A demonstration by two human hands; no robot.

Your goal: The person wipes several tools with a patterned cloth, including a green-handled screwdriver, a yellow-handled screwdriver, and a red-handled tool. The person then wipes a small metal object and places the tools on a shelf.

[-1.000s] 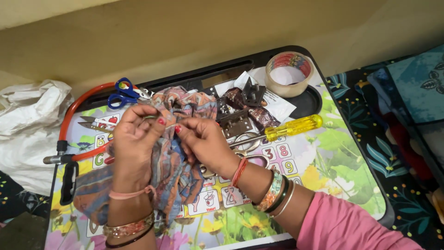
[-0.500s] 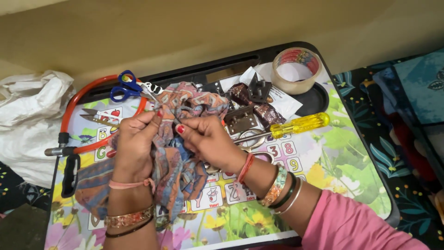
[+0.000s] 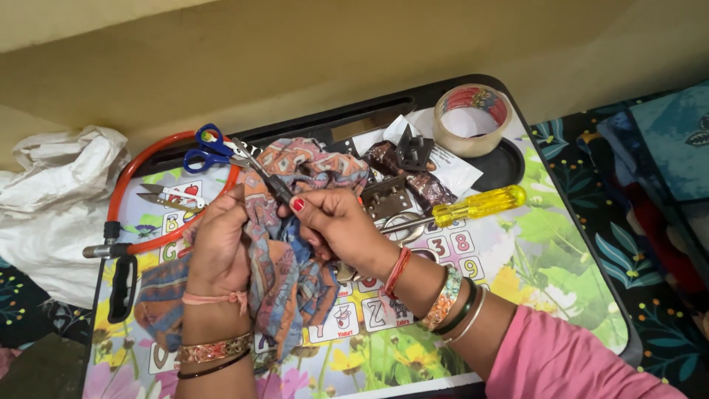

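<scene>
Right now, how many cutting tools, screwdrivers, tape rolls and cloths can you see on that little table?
Scissors: 2, blue-handled and steel
Snips: 1
Hacksaw: 1
Screwdriver: 1
Tape: 1
Cloth: 1, held in both hands (left hand, right hand)
Total: 7

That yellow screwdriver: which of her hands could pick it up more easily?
Probably the right hand: the screwdriver lies just to its right, while the left hand sits on the far side, gripping the patterned cloth.
</scene>
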